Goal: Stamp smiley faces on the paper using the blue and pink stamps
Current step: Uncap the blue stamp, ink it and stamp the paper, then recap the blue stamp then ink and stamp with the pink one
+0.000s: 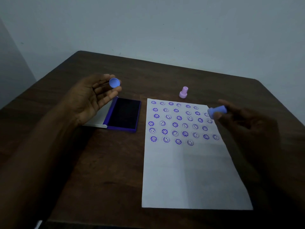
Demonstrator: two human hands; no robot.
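A white paper (189, 176) lies on the dark wooden table, its upper part covered with several rows of purple smiley and flower-face prints. My right hand (244, 123) holds the blue stamp (217, 111) sideways above the paper's upper right edge, its wide end pointing left. My left hand (92, 95) is raised over the ink pad, pinching the round blue cap (114, 82) between thumb and fingertips. The pink stamp (183, 92) stands upright on the table just beyond the paper's top edge.
An open purple ink pad (124, 114) with a dark inking surface sits left of the paper, its lid folded out to the left under my left hand. The brown table (102, 162) reaches to a pale wall behind.
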